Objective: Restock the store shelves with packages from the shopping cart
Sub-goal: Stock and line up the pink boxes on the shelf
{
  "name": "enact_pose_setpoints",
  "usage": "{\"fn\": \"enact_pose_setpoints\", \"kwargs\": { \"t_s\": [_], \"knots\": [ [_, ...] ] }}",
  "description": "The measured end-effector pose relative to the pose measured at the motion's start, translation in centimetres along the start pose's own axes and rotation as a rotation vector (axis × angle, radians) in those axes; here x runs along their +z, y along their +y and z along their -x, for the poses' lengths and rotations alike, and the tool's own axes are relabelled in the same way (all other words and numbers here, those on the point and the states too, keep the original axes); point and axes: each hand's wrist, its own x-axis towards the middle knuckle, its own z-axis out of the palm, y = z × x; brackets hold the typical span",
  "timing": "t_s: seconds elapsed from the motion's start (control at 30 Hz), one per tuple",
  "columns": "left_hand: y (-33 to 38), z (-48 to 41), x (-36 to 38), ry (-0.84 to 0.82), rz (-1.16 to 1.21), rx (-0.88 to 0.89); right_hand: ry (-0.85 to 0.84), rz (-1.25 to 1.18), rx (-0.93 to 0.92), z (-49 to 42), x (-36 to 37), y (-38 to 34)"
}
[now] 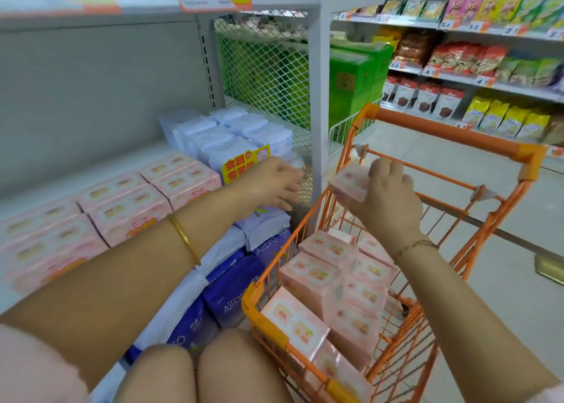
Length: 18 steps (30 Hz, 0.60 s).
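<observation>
The right hand [387,195] is gripping a pink package [348,181], fingers curling over its top, and is holding it in the air above the front end of the orange shopping cart [442,131]. More pink boxed packs [308,276] are lying stacked inside the cart's basket. The left hand [271,180] is reaching across to the right end of the store shelf [100,171], well apart from the right hand. Its fingertips are lying against something pale and blurred, so I cannot tell whether it is gripping anything. On the shelf, rows of shelved pink packs [128,201] are sitting side by side, with white packs [213,137] just beside them and a yellow promotion tag [244,163] hanging at the edge. Blue Airpro packs [232,286] are filling the level below. A gold bangle [184,238] is sitting on the left forearm.
</observation>
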Motion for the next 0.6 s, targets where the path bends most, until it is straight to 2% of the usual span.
{"fn": "enact_pose_setpoints", "kwargs": {
  "t_s": [0.1,0.17,0.23,0.33,0.43,0.6],
  "knots": [
    [1.4,2.1,-0.4,-0.107,0.356,-0.151,0.241,-0.134,-0.256,1.9,-2.0,-4.8],
    [1.6,3.3,-1.5,-0.071,0.381,-0.117,0.314,-0.231,-0.411,3.2,-2.3,-8.1],
    [1.2,4.6,-3.5,0.051,0.335,-0.055,0.308,-0.346,-0.51,4.2,-2.1,-11.2],
    [0.2,6.8,-8.3,0.276,0.267,-0.01,0.162,-0.547,-0.629,5.6,-2.4,-15.5],
    [-0.8,9.5,-13.8,0.465,0.106,-0.049,-0.055,-0.734,-0.688,6.8,-3.2,-19.5],
    [-1.7,13.4,-21.5,0.705,-0.145,0.067,-0.257,-0.649,-0.707,7.7,-2.4,-23.8]
  ]
}}
